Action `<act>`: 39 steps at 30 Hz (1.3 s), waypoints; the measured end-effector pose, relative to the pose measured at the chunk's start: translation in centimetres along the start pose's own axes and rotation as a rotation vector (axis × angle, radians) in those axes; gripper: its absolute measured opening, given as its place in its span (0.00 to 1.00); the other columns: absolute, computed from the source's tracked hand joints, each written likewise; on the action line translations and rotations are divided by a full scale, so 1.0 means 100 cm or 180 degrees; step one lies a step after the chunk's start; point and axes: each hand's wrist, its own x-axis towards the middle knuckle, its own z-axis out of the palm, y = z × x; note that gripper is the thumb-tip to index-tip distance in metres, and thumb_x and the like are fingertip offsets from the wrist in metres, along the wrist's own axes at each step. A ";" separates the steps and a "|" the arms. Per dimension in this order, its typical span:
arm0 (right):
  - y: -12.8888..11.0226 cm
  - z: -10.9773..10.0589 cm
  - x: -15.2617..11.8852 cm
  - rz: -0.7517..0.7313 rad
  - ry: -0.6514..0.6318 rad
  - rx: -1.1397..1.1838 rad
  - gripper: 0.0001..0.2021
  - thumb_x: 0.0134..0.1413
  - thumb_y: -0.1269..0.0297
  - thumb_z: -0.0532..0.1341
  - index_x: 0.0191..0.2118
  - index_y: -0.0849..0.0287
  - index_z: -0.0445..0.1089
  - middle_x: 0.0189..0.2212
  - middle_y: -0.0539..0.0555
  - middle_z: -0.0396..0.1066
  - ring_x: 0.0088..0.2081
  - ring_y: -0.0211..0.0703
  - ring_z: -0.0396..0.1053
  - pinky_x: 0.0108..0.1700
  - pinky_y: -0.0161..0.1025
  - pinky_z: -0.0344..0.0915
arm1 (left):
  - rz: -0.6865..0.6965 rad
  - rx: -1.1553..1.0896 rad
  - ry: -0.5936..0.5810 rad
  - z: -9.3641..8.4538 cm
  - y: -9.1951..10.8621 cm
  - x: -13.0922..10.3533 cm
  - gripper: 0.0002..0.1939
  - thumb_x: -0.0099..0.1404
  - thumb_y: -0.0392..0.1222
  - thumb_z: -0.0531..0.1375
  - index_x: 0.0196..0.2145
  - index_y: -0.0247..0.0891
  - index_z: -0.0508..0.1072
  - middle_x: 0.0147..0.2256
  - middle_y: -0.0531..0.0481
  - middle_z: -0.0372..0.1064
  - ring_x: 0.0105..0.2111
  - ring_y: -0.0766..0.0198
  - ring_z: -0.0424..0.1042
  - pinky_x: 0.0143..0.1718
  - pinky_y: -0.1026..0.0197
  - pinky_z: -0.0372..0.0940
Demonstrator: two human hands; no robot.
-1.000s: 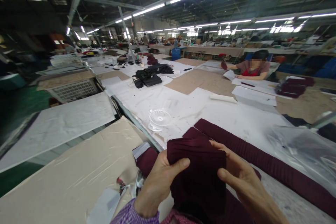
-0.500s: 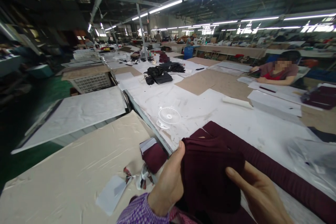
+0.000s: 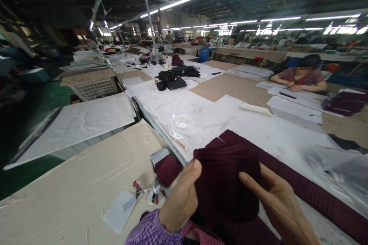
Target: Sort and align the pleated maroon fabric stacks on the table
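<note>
At the near edge of the table [image 3: 235, 118], both hands hold a folded piece of dark maroon cloth [image 3: 227, 183] up off the surface. The left hand [image 3: 181, 199] grips its left edge, thumb on the near face and pointing up, the other fingers hidden behind the fabric. The right hand [image 3: 276, 203] cups the right side: its thumb [image 3: 253, 183] lies loosely across the front, fingers curled behind, not tightly pinched. The cloth faces the camera nearly upright, its pleated top edge running left to right. No label or writing can be read on it.

Just behind, a long strip [image 3: 310, 195] of the same maroon fabric lies on the table, running from near the middle away to the lower right. A small white fan [image 3: 182, 125] lies beyond it. Left of the hands sits a smaller maroon bundle [image 3: 166, 168] with a white card. Across the table, another person [image 3: 301, 78] leans over papers.
</note>
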 end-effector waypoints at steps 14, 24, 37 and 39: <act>-0.001 -0.013 0.005 -0.0861 -0.0185 -0.0866 0.14 0.45 0.57 0.68 0.40 0.49 0.71 0.43 0.51 0.70 0.43 0.44 0.70 0.42 0.35 0.70 | 0.0081 0.1353 -0.0054 -0.005 0.001 0.000 0.16 0.59 0.35 0.62 0.46 0.41 0.75 0.42 0.48 0.77 0.42 0.60 0.74 0.47 0.58 0.66; -0.006 -0.014 0.008 -0.0734 -0.0460 -0.0819 0.11 0.47 0.57 0.67 0.39 0.49 0.72 0.46 0.51 0.69 0.47 0.45 0.68 0.44 0.37 0.68 | 0.0094 0.1570 -0.0127 -0.010 0.006 -0.001 0.14 0.61 0.37 0.61 0.46 0.42 0.76 0.41 0.49 0.77 0.41 0.61 0.74 0.47 0.59 0.66; 0.002 -0.009 0.001 -0.0668 0.0003 -0.0506 0.11 0.51 0.53 0.63 0.30 0.54 0.76 0.51 0.56 0.66 0.51 0.53 0.65 0.50 0.45 0.65 | 0.0010 0.2175 0.0021 -0.013 0.005 0.000 0.16 0.61 0.43 0.61 0.47 0.40 0.75 0.42 0.46 0.77 0.43 0.56 0.73 0.47 0.56 0.65; 0.003 -0.008 0.001 -0.0698 0.0116 -0.0561 0.10 0.49 0.54 0.65 0.27 0.55 0.75 0.51 0.56 0.66 0.51 0.54 0.65 0.52 0.49 0.63 | 0.0036 0.2300 0.0028 -0.013 0.005 0.000 0.16 0.61 0.44 0.60 0.47 0.40 0.75 0.42 0.46 0.76 0.43 0.55 0.73 0.47 0.56 0.65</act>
